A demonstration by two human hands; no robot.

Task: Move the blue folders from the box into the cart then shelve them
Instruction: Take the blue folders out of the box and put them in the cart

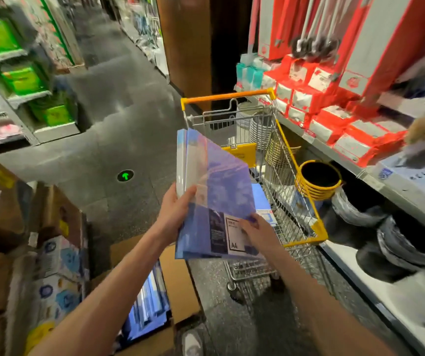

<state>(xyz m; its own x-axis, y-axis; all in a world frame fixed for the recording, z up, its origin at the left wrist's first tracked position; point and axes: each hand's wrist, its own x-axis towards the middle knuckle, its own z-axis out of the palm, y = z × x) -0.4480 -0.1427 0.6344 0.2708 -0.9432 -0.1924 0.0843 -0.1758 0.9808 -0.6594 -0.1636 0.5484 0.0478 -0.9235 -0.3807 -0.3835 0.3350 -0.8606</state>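
Seen from the head camera, a stack of folders (214, 196) hangs in the air between box and cart. The left hand (178, 209) grips the spine edge at 9 o'clock, thumb on top. The right hand (257, 229) pinches the corner at 4 o'clock. The cart (301, 160) stands at 2 o'clock, the box (180, 283) at 7 o'clock with more inside. The covers look light, glossy, perhaps slippery, and bendy, so the stiffer spine is the best place to hold.

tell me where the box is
Head view, bottom centre: the box sits open on the floor, just left of the cart, with folders inside.
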